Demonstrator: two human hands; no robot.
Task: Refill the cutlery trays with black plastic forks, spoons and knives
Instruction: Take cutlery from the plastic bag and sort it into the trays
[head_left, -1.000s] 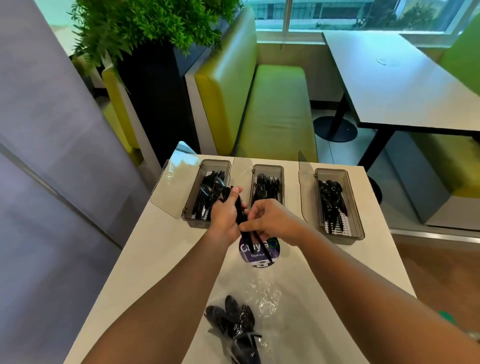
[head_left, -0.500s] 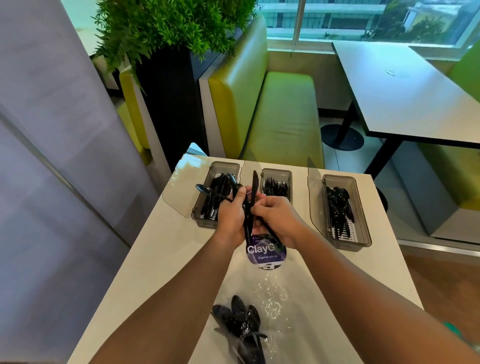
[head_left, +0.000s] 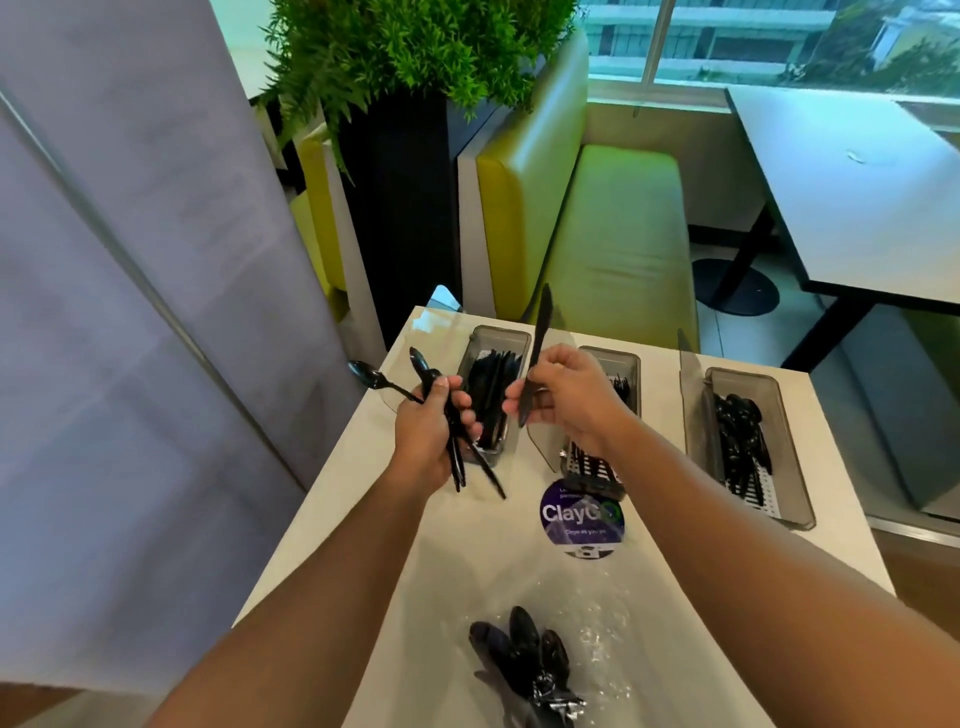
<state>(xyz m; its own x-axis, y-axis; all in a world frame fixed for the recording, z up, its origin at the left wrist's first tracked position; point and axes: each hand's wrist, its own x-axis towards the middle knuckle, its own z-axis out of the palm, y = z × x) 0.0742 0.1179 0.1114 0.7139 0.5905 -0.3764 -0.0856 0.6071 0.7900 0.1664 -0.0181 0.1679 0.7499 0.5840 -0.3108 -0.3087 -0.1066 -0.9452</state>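
Observation:
Three smoky plastic cutlery trays stand in a row at the far end of a white counter: the left tray with black knives, the middle tray with forks, the right tray with spoons. My left hand grips a bunch of black spoons just left of the left tray, bowls up. A single black knife stands upright in my right hand, above the gap between the left and middle trays. Part of the middle tray is hidden by my right hand.
A clear plastic bag with more black spoons lies near the counter's front edge. A round purple sticker is on the counter. Hinged clear lids stand open beside the trays. A grey wall is at the left, a planter and green bench beyond.
My hands have come apart. The right hand pulled one knife out of the bunch and lifted it to the right; the left hand keeps the rest. The camera has moved closer.

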